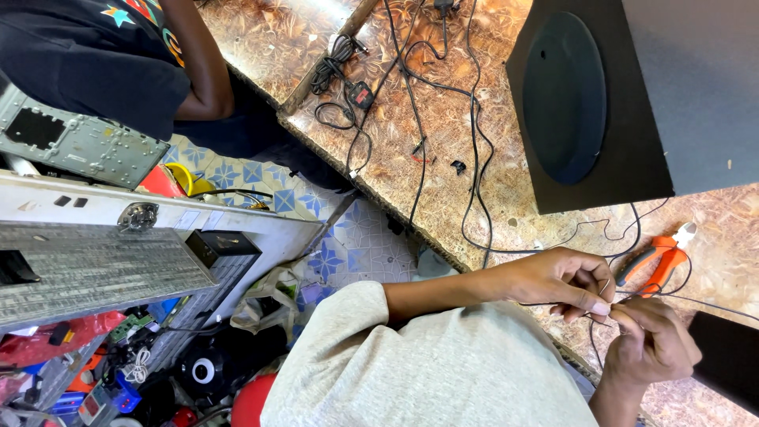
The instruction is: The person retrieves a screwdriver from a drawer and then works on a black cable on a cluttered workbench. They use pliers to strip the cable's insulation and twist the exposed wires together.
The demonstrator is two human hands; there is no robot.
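Head view: left hand [563, 278] and right hand [652, 340] each pinch a thin black wire [711, 304] in a narrow grip.

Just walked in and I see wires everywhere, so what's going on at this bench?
A person is pinching a thin black wire between both hands: the left hand and the right hand meet at the fingertips over the patterned worktop. Orange-handled cutters lie just beyond the hands, untouched. A large black speaker box stands behind them, with more black cables strewn across the worktop. Another person sits at the upper left.
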